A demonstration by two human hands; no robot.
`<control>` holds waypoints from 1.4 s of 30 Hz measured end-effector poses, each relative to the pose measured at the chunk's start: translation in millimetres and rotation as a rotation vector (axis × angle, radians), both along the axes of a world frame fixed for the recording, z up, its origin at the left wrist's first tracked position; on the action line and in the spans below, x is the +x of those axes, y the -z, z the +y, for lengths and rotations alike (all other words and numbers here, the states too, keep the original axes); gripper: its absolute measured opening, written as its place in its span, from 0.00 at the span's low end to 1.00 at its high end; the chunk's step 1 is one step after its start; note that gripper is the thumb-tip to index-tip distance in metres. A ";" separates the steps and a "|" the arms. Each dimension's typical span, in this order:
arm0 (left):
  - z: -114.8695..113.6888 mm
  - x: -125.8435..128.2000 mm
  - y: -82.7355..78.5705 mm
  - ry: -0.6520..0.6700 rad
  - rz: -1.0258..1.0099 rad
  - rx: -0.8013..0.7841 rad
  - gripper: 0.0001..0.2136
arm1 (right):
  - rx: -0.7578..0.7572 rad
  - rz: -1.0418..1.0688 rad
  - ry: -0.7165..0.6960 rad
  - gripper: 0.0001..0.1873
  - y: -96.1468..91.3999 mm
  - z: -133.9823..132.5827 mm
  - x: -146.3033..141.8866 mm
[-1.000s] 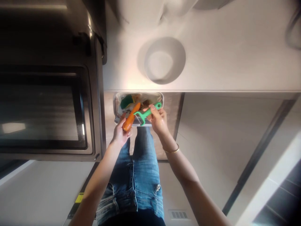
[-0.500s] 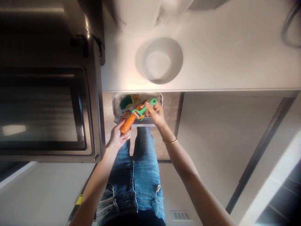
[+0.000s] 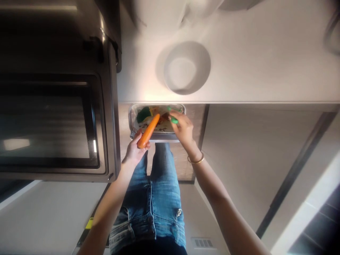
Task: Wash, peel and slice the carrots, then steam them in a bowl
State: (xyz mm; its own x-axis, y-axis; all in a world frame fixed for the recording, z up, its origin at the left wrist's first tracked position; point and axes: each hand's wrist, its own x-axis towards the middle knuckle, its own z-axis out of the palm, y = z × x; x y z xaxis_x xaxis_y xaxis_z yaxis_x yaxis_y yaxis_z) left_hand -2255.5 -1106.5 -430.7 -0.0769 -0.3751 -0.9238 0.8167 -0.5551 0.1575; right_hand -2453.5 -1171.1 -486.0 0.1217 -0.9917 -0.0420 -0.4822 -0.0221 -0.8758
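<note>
An orange carrot (image 3: 149, 131) lies tilted in my left hand (image 3: 135, 150), whose fingers are wrapped round its thick lower end. The thin end points up and to the right. My right hand (image 3: 183, 130) is closed on a green peeler (image 3: 174, 120), partly hidden by the fingers and a little blurred. The peeler is apart from the carrot, to its right. Below both hands stands a lined bin (image 3: 130, 122) with scraps and a dark green piece (image 3: 143, 114) inside.
A pale round bowl (image 3: 187, 67) stands on the white counter (image 3: 252, 63), just behind the counter's front edge. A dark microwave (image 3: 53, 124) takes up the left side. My legs in jeans (image 3: 163, 187) are close to the bin.
The peeler has come off the carrot, and my right hand has turned and moved slightly right with it. My left hand still grips the carrot, which now points more steeply upward.
</note>
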 end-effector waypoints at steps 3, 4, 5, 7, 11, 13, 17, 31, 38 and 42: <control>-1.3 -3.1 -1.1 0.009 0.012 -0.047 0.09 | 0.079 -0.181 0.343 0.11 -16.1 7.2 12.0; -2.0 -4.0 -2.3 0.021 0.018 -0.059 0.11 | 0.138 -0.269 0.416 0.13 -20.1 8.7 16.3; -2.7 -5.0 -3.4 0.031 0.021 -0.063 0.11 | 0.206 -0.365 0.455 0.14 -23.2 9.6 20.5; -4.2 -6.9 -5.1 0.043 0.017 -0.049 0.11 | 0.359 -0.541 0.449 0.16 -26.7 10.8 28.5; -6.5 -11.2 -4.4 0.026 0.008 -0.005 0.05 | 0.587 -0.744 0.340 0.20 -29.1 13.9 42.3; -7.0 -12.7 -2.9 0.015 0.025 0.005 0.04 | 0.627 -0.781 0.277 0.20 -31.8 16.4 48.0; -6.7 -12.5 -1.8 0.015 0.099 0.014 0.06 | 0.612 -0.762 0.163 0.21 -36.5 18.1 53.4; 3.2 13.1 -10.3 0.179 0.090 -0.073 0.16 | 0.104 -0.070 0.091 0.14 38.8 -11.2 1.1; 3.5 7.8 -0.1 0.173 -0.039 -0.175 0.13 | -0.122 0.097 -0.011 0.10 15.3 10.3 -0.6; 4.4 5.8 9.9 0.179 -0.066 -0.163 0.14 | -0.091 -0.058 0.315 0.09 -2.3 18.0 8.2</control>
